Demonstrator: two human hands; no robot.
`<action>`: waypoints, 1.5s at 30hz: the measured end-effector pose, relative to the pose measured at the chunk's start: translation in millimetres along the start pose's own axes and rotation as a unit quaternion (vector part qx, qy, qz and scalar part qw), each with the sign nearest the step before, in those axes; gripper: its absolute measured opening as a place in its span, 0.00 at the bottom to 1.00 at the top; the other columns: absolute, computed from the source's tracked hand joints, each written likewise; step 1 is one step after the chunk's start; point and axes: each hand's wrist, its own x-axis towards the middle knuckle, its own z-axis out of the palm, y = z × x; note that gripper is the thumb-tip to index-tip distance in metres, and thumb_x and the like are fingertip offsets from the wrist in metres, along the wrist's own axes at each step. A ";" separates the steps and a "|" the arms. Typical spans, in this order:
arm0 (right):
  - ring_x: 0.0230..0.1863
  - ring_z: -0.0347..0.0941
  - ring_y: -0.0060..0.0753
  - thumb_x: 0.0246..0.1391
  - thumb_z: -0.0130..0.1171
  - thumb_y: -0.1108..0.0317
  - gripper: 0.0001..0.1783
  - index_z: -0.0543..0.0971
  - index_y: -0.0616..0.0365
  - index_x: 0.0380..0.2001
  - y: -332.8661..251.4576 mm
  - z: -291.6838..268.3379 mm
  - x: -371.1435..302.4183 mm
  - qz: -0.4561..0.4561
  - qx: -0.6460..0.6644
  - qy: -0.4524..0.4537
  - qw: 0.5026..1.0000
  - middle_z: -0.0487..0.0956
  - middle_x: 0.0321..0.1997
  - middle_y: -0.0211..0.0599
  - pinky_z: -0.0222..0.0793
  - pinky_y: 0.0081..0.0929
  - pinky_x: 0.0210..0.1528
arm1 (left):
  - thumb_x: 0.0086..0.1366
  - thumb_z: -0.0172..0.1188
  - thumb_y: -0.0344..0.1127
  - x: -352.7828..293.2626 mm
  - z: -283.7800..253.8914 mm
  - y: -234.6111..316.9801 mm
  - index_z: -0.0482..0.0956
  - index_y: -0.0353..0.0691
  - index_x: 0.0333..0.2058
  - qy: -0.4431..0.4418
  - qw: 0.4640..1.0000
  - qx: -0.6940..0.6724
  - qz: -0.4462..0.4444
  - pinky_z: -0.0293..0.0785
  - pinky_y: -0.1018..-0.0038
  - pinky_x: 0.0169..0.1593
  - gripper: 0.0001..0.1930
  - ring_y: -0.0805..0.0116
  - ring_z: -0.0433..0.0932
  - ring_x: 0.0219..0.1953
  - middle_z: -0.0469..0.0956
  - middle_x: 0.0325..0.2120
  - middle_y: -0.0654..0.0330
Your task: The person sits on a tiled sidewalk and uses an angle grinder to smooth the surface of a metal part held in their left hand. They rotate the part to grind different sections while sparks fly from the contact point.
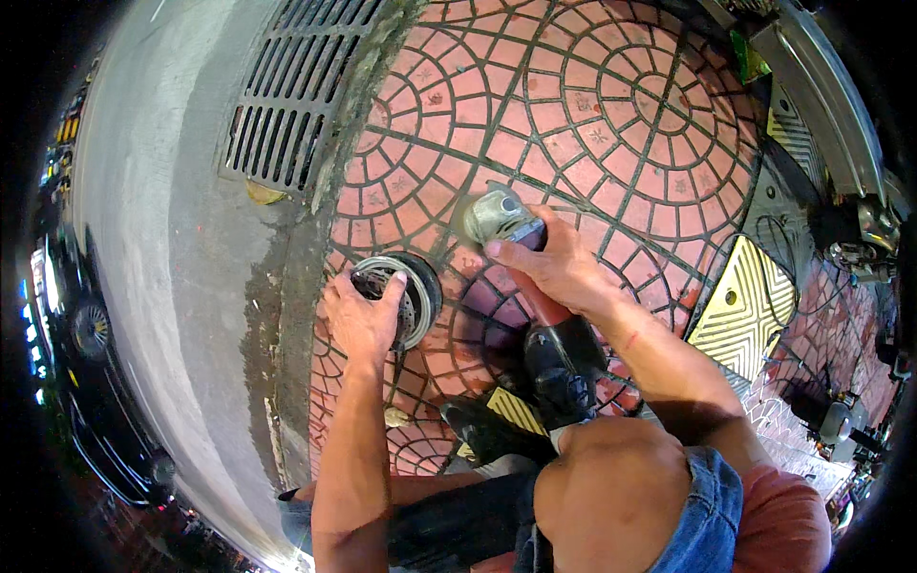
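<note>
My left hand (361, 320) grips a round metal wheel hub (420, 304) by its pale rim, thumb over the near edge. The hub stands tilted low over the pink paving, its hollow side turned toward my palm. In my right hand (562, 269) is an angle grinder (499, 216), held around its grey metal head and red body. The blurred disc of the grinder points left, a short gap away from the hub. Its black rear end reaches back toward my legs. Part of the hub's inside is hidden by my left fingers.
Patterned pink pavers (611, 115) lie under the work. A kerb edge and a slotted drain grate (301, 86) run along the left, with a dark car (100, 382) beyond. At the right are a yellow-and-black ramp (750, 306), a thin cable (812, 307) and metal machine parts (845, 420).
</note>
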 end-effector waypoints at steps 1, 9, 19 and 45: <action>0.45 0.87 0.33 0.58 0.81 0.41 0.44 0.80 0.65 0.64 -1.3 0.9 -1.0 0.006 -0.010 -0.006 1.000 0.90 0.42 0.42 0.82 0.36 0.52 | 0.61 0.76 0.69 0.9 4.0 -2.4 0.72 0.28 0.70 -0.009 0.999 -0.010 -0.029 0.72 0.46 0.72 0.54 0.34 0.75 0.68 0.74 0.65 0.35; 0.60 0.86 0.53 0.57 0.82 0.42 0.51 0.75 0.63 0.73 3.3 17.7 -7.9 -0.030 -0.077 -0.041 0.996 0.86 0.58 0.57 0.81 0.47 0.64 | 0.60 0.75 0.66 -54.4 14.8 12.6 0.72 0.16 0.65 -0.020 0.958 -0.198 -0.205 0.72 0.49 0.71 0.55 0.29 0.76 0.66 0.77 0.62 0.24; 0.57 0.87 0.44 0.58 0.83 0.47 0.51 0.73 0.70 0.72 27.8 26.9 -6.3 -0.062 -0.118 -0.063 0.989 0.89 0.56 0.54 0.81 0.39 0.62 | 0.72 0.69 0.61 -81.8 35.7 -0.9 0.78 0.27 0.59 0.073 0.962 -0.223 -0.139 0.70 0.48 0.68 0.37 0.34 0.77 0.61 0.78 0.56 0.35; 0.57 0.88 0.43 0.56 0.84 0.44 0.51 0.75 0.66 0.71 20.4 13.5 -3.4 -0.028 -0.068 -0.036 0.997 0.90 0.54 0.51 0.80 0.38 0.62 | 0.60 0.77 0.32 -120.9 17.0 3.4 0.86 0.42 0.48 0.114 0.972 -0.084 0.189 0.68 0.44 0.72 0.18 0.32 0.70 0.69 0.72 0.71 0.40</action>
